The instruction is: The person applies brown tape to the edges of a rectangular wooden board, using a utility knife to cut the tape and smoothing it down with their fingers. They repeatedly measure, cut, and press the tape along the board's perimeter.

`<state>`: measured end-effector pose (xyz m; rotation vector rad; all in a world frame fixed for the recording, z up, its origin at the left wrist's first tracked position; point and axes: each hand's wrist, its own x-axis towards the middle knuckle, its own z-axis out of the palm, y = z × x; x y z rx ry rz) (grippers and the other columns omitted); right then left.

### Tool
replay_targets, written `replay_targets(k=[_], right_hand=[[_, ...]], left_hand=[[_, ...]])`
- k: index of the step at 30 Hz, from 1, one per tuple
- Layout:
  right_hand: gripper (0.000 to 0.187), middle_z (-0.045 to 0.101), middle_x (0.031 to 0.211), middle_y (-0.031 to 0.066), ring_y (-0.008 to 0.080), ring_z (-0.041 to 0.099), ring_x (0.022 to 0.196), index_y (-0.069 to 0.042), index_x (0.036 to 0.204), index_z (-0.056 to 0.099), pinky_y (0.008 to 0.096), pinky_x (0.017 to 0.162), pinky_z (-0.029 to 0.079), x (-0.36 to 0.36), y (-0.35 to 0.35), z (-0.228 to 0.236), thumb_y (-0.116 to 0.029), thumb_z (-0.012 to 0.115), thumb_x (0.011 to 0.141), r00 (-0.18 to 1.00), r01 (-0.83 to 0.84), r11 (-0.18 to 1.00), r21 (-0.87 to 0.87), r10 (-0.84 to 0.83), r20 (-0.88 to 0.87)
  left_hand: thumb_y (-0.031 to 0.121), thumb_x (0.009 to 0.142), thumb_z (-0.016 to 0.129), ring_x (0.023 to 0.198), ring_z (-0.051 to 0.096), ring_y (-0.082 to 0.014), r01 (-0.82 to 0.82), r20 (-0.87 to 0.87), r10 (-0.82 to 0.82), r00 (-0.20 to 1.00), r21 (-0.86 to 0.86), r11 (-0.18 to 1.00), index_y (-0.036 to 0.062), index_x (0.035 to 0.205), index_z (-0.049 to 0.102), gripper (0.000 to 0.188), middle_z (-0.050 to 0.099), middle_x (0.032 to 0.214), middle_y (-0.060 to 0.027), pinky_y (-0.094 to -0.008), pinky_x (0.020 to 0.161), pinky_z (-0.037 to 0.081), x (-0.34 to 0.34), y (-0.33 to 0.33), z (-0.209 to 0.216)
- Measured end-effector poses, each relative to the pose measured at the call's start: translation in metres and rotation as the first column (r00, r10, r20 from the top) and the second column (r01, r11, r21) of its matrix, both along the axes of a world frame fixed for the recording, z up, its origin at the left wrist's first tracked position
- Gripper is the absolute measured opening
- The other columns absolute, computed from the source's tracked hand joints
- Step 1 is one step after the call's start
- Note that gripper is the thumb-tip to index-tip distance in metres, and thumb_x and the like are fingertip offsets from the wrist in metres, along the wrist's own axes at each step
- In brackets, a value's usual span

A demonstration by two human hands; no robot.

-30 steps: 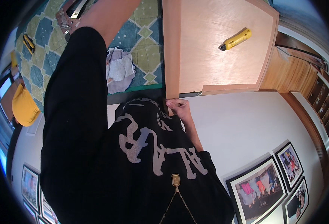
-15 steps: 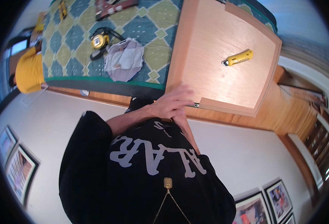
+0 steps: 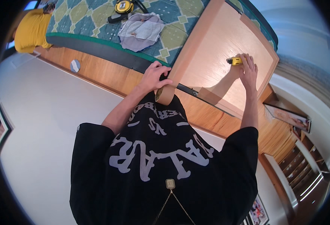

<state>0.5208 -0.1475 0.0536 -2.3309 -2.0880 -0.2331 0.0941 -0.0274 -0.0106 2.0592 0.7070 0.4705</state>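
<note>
A yellow utility knife point(image 3: 235, 61) is over the pale wooden panel point(image 3: 210, 56), its dark blade end pointing left. My right hand point(image 3: 249, 69) has its fingers closed round the knife's other end, which they hide. Brown tape runs along the panel's edges. At the panel's near left corner, a tape roll point(image 3: 166, 95) hangs at the end of the left-edge strip. My left hand point(image 3: 154, 77) is just above the roll, fingers bent and thumb apart, with a visible gap between them. The thumb lies close to the roll; whether it touches is unclear.
The panel rests on a bed with a green patterned cover point(image 3: 183, 22). A crumpled grey cloth point(image 3: 140, 32) and a yellow-black tape measure point(image 3: 123, 6) lie there. A person in yellow point(image 3: 32, 32) is at far left. A round pale object point(image 3: 75, 66) is on the wooden floor.
My hands have separated. The right hand moved out over the panel and took hold of the utility knife; the left stays by the near corner. The tape roll now shows, and the view has shifted.
</note>
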Motion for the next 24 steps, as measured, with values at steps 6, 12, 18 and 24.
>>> replay_targets(k=[6, 12, 18, 24], right_hand=[[0.046, 0.066, 0.094, 0.0237, 0.0313, 0.066, 0.077, 0.004, 0.14, 0.046, 0.0406, 0.068, 0.052, -0.032, 0.016, -0.001, -0.009, 0.045, 0.096, 0.79, 0.271, 0.962, -0.036, -0.244, -0.562], [0.046, 0.065, 0.086, 0.0077, 0.0158, 0.061, 0.072, 0.001, 0.135, 0.047, 0.0305, 0.064, 0.05, -0.148, 0.009, 0.002, -0.022, 0.058, 0.098, 0.15, 0.071, 0.906, -0.417, -0.423, -0.893], [0.028, 0.067, 0.082, 0.0225, 0.0397, 0.068, 0.071, -0.004, 0.114, 0.056, 0.0454, 0.061, 0.054, -0.203, -0.02, -0.004, -0.022, 0.064, 0.095, 0.634, -0.223, 0.959, -0.173, 0.008, -0.773], [0.024, 0.068, 0.092, 0.0204, 0.0422, 0.066, 0.071, -0.005, 0.108, 0.056, 0.0484, 0.061, 0.054, -0.206, -0.026, -0.002, -0.022, 0.064, 0.093, 0.669, -0.317, 0.939, -0.131, 0.124, -0.733]], left_hand=[[0.038, 0.065, 0.086, 0.078, 0.059, -0.0246, -0.168, -0.246, 0.17, 0.954, 0.028, 0.985, 0.0077, 0.095, 0.071, 0.045, 0.067, 0.078, -0.0017, -0.0394, 0.074, 0.046, 0.0, -0.016, 0.03], [0.031, 0.074, 0.081, 0.078, 0.063, -0.0204, -0.477, -0.316, 0.384, 0.868, -0.311, 0.822, 0.0044, 0.099, 0.071, 0.038, 0.069, 0.082, -0.0063, -0.0342, 0.073, 0.052, -0.005, -0.036, 0.015], [0.038, 0.078, 0.08, 0.087, 0.068, -0.0181, -0.658, -0.395, 0.528, 0.752, -0.489, 0.572, 0.0077, 0.112, 0.07, 0.046, 0.072, 0.091, -0.0098, -0.0325, 0.079, 0.053, -0.012, -0.083, 0.028], [0.034, 0.081, 0.079, 0.098, 0.066, -0.0194, -0.658, -0.288, 0.635, 0.717, -0.579, 0.481, 0.0079, 0.126, 0.064, 0.055, 0.071, 0.105, -0.0093, -0.0329, 0.086, 0.051, 0.003, -0.109, 0.017]])
